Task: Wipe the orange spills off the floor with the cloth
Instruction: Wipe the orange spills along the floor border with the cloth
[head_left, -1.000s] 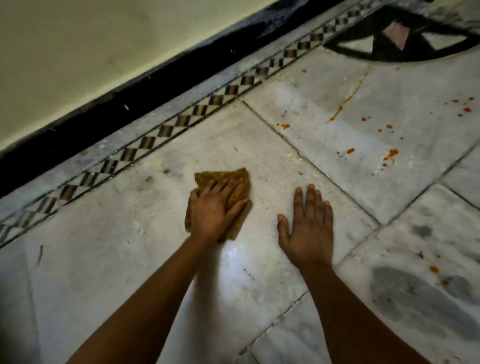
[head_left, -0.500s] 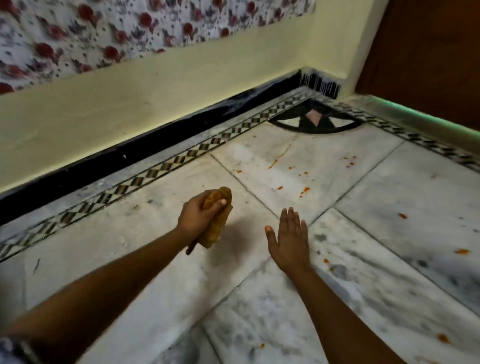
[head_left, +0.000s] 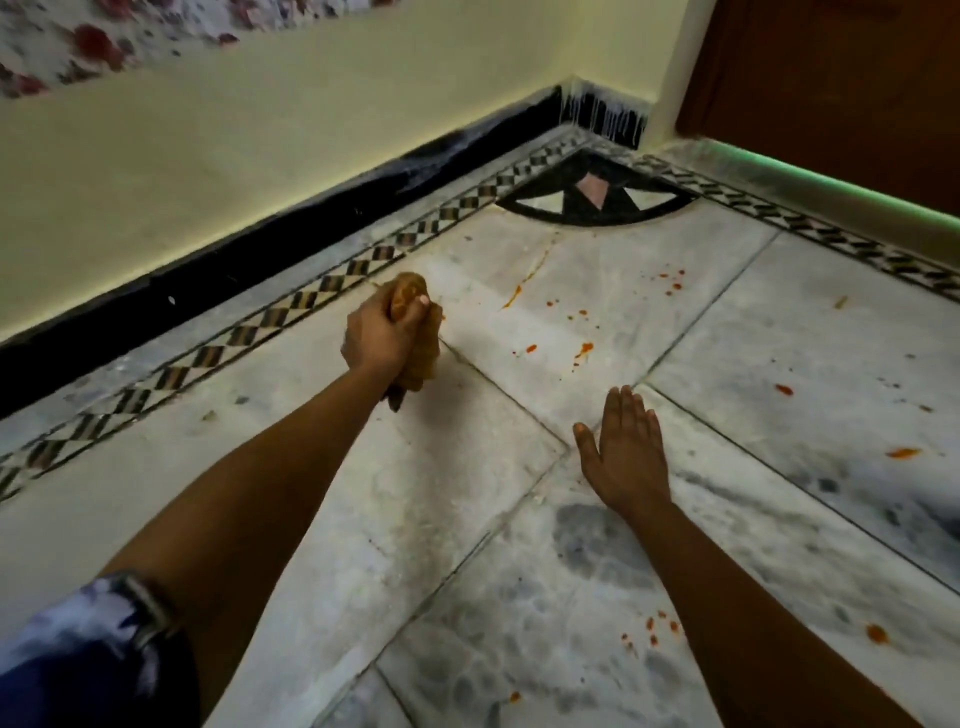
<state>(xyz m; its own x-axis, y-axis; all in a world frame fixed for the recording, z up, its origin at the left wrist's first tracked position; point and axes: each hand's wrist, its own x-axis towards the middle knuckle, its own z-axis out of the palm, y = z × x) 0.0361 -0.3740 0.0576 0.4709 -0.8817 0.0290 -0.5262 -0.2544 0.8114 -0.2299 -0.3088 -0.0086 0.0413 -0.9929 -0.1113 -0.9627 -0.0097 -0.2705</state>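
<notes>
Gripping the cloth in a closed fist, our left hand holds it bunched into a lump, apparently lifted off the floor rather than pressed flat; we cannot tell for certain whether its lower end touches the marble. Our right hand lies open, fingers together, palm down on the floor, bracing our weight and holding nothing.

Outward from the cloth: the nearest orange spills sit just to its right on the next tile, a streak running along a crack plus scattered drops. More drops lie further toward the corner inlay, others well off to the right, and a cluster sits near our right forearm.

Risks noted:
- A balled cloth gives little contact area; we judge it will smear drops into streaks unless flattened first.
- The cloth already looks orange-brown; if it is soaked with spill, it may redeposit colour on clean marble.
- The streak in the crack likely resists a surface wipe.
- The bracing palm or forearm could drag through the near cluster and spread it.
- Small scattered drops are easy to miss, especially those far right.
</notes>
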